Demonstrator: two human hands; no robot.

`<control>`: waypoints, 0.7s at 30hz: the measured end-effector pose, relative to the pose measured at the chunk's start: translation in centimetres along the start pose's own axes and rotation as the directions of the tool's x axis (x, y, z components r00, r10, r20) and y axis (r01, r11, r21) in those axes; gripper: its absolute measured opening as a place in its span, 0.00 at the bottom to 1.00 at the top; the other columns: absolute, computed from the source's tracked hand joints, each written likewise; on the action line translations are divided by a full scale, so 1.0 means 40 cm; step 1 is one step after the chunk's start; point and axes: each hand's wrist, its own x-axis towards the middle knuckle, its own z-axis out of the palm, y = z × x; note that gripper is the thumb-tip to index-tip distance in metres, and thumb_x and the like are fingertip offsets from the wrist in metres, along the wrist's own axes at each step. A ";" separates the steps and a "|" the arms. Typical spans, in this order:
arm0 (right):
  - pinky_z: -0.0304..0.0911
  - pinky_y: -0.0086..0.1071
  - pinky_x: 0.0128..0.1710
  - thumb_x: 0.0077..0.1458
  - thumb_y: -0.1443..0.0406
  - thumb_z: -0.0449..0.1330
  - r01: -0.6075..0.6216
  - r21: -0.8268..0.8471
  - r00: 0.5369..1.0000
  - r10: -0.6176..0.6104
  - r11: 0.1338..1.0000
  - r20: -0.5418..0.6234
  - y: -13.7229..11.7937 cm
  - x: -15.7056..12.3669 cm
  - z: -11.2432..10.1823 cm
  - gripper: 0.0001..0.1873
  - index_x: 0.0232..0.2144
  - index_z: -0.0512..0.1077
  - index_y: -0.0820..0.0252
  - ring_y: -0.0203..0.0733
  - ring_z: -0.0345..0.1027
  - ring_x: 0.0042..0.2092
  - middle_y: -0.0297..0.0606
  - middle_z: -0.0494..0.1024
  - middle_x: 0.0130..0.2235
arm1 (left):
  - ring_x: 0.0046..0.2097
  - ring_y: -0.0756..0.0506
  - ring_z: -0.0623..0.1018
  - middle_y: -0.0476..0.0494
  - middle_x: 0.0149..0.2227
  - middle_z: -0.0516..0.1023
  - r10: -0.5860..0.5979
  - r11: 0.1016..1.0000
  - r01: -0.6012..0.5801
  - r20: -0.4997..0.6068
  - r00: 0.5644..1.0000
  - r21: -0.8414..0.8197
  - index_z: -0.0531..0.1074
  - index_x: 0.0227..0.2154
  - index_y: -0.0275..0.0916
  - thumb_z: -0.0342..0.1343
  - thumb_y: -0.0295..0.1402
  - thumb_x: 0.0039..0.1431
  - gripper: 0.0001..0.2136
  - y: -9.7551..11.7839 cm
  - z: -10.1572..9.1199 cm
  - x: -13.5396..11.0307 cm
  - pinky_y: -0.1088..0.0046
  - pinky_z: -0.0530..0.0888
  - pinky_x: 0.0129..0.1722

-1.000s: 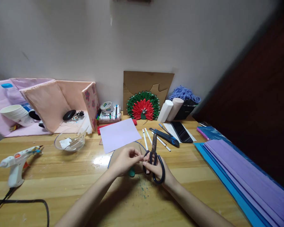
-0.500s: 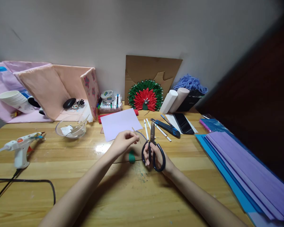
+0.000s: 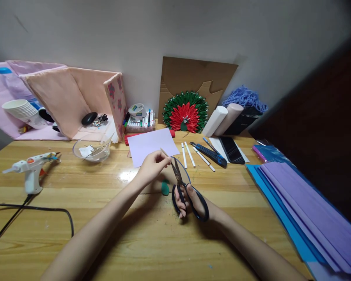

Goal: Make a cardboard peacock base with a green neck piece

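Between thumb and fingers, my left hand [image 3: 154, 166] pinches a thin light stick [image 3: 163, 152]. My right hand [image 3: 190, 199] grips black-handled scissors [image 3: 178, 180], fingers through the loops. The scissor blades are parted and point up and left, their tips close to the stick's lower end by my left fingertips; whether they touch it I cannot tell. Beneath my hands lies a brown sheet [image 3: 155, 187] with a dark curved edge, partly hidden. On it rests a small green piece [image 3: 165, 187]. A lilac paper [image 3: 152, 144] lies just behind my left hand.
White pens [image 3: 188, 154], a utility knife [image 3: 210, 154] and a phone [image 3: 232, 150] lie behind my right hand. A glue gun [image 3: 32, 169] with its cord and a clear bowl [image 3: 92, 150] stand left. A red-green peacock [image 3: 185, 113] leans on cardboard [image 3: 199, 74]. Purple sheets [image 3: 307, 210] lie right.
The scissors have opened and tilted left, bringing the blades up to my left fingertips. The whole view has shifted slightly. My left hand still pinches the stick.
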 end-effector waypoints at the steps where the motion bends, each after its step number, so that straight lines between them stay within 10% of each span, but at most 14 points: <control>1: 0.63 0.30 0.22 0.44 0.34 0.42 0.000 -0.009 1.000 0.000 1.000 0.000 -0.001 0.001 0.001 0.35 0.30 0.59 0.59 0.30 0.58 0.18 0.26 0.60 0.20 | 0.29 0.50 0.70 0.48 0.24 0.71 -0.003 1.000 0.003 0.001 1.000 0.001 0.67 0.21 0.35 0.56 0.35 0.49 0.09 0.000 0.000 0.000 0.73 0.65 0.31; 21: 0.58 0.24 0.16 0.40 0.33 0.45 -0.002 -0.041 1.000 0.002 0.999 -0.011 0.002 0.003 -0.003 0.36 0.27 0.59 0.59 0.27 0.55 0.14 0.23 0.58 0.17 | 0.30 0.49 0.71 0.47 0.24 0.72 -0.013 1.000 0.012 0.054 0.998 0.028 0.68 0.21 0.36 0.57 0.36 0.48 0.09 -0.003 -0.011 0.005 0.73 0.66 0.31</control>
